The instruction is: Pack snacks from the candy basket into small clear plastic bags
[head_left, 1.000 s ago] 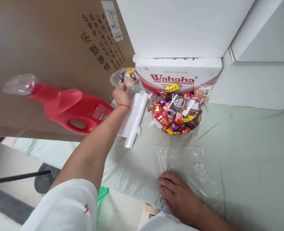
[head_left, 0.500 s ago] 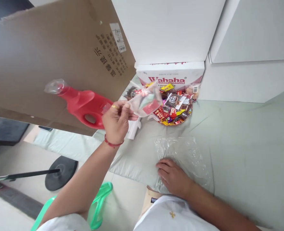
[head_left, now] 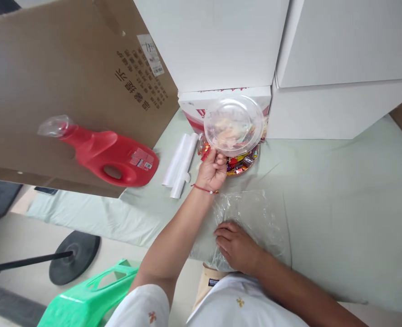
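My left hand [head_left: 214, 170] pinches the near rim of a clear round plastic lid [head_left: 235, 106]. The lid is tilted above a round tray of wrapped candies [head_left: 243, 163], and the candies show partly through and below it. Pale, blurred shapes show through the lid; I cannot make out what they are. Flat on the cloth nearer me lies a clear plastic bag [head_left: 255, 213]. My right hand [head_left: 237, 245] rests on that bag's left part, palm down, fingers stretched and loosely together.
Left of the tray lie white paper rolls [head_left: 182, 165]. A red jug [head_left: 115, 156] with plastic over its cap lies on its side before a large cardboard box [head_left: 68, 81]. White boxes [head_left: 218, 45] stand behind. Below the table edge is a green plastic stool [head_left: 88, 295].
My left hand has moved right from beside the red jug. The small clear pouch it held is out of its fingers, and it now grips the round lid. My right hand stays on the bag.
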`<state>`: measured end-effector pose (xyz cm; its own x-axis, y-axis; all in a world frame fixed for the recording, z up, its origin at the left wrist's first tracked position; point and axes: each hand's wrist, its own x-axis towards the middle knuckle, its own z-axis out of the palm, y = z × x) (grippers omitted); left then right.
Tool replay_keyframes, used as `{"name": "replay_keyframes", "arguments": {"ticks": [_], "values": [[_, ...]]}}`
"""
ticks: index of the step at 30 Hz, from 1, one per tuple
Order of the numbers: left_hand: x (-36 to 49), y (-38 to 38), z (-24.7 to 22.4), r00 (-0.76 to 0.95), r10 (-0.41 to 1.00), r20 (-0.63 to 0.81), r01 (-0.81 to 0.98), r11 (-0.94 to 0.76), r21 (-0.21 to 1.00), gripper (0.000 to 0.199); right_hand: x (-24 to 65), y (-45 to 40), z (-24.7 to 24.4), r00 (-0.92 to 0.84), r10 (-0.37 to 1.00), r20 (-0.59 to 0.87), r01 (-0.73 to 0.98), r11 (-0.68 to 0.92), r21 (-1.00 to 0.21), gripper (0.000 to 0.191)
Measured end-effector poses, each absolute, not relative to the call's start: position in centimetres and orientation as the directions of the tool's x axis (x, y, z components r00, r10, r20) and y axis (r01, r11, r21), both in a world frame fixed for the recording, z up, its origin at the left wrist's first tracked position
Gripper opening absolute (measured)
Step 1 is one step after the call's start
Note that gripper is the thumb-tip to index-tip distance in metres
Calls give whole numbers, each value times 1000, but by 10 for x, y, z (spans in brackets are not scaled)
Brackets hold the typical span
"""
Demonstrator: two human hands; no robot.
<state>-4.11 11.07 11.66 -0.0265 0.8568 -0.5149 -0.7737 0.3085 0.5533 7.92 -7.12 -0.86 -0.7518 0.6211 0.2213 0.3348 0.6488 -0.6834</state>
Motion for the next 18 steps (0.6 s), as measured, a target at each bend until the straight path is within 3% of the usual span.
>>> {"name": "replay_keyframes", "arguments": {"ticks": [2, 4, 8, 11, 14, 18], "values": [[-55, 111, 118, -41, 894, -446, -745, 270, 610, 22, 80, -70, -7, -755, 618, 220, 329, 647, -688, 14], [-78, 111, 124, -163, 923, -348, -644, 167, 746, 21, 80, -70, -6, -756, 617, 220, 322, 643, -695, 14], [-135, 106, 137, -562, 827, -2, -184, -123, 975, 28, 80, -69, -5, -749, 623, 224, 301, 622, -722, 16], [-167, 99, 140, -695, 696, 183, 88, -170, 981, 22, 80, -70, -6, -734, 636, 238, 289, 609, -738, 16], [-188, 103, 130, -733, 656, 179, 126, -128, 984, 8, 80, -71, -8, -723, 642, 256, 274, 606, -746, 17], [-214, 132, 100, -685, 711, 160, 265, 38, 964, 8, 81, -71, -7, -728, 646, 230, 291, 595, -750, 19]]}}
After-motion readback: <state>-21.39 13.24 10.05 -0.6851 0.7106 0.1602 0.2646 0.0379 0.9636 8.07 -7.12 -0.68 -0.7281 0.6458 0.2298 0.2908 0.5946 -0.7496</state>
